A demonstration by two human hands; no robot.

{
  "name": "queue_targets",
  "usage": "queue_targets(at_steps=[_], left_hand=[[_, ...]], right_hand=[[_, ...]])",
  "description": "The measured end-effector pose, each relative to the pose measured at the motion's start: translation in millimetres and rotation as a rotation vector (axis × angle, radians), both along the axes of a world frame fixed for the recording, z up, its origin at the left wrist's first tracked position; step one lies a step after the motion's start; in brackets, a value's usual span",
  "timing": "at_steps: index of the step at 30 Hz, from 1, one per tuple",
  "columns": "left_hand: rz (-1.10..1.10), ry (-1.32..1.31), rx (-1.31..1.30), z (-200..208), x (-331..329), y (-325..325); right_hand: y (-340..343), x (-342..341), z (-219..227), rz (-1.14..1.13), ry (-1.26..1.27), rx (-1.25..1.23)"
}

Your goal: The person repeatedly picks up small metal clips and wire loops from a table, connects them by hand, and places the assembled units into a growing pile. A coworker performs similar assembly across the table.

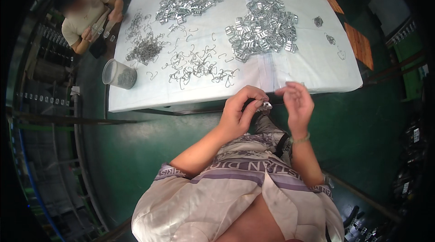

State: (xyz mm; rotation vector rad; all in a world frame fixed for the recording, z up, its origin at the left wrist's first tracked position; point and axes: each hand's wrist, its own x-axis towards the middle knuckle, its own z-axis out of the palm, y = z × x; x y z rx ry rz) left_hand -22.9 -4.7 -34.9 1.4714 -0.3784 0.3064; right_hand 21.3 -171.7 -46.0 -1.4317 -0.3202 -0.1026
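Observation:
My left hand [240,109] pinches a small shiny metal buckle-like piece [266,105] between thumb and fingertips, just off the table's near edge. To its right, my right hand [297,102] is raised with slightly bent fingers apart and nothing visible in them. Beyond both hands, a big heap of similar silvery metal pieces [263,29] lies on the white-covered table [312,69]. Thin bent wire hooks [195,67] are scattered to the left of that heap.
A clear plastic tub [118,74] with small metal parts stands at the table's left corner, near a denser pile of hooks [146,50]. A co-worker [88,15] holds a strip of metal pieces at the far left. Wooden planks [359,46] lie beyond the right edge.

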Motion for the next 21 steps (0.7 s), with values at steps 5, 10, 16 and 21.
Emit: queue_targets(at_steps=[5,10,16,21], left_hand=[[-0.003,0.000,0.007,1,-4,1],[0.010,0.017,0.035,13,-11,4],[0.015,0.086,0.021,16,-17,5],[0.011,0.125,0.021,12,-17,7]], right_hand=[[-32,101,-63,-0.353,-0.028,-0.484],[-30,172,-88,-0.427,-0.075,-0.855],[-18,192,-93,-0.446,0.040,-1.058],[-26,178,-88,-0.274,0.134,-0.898]])
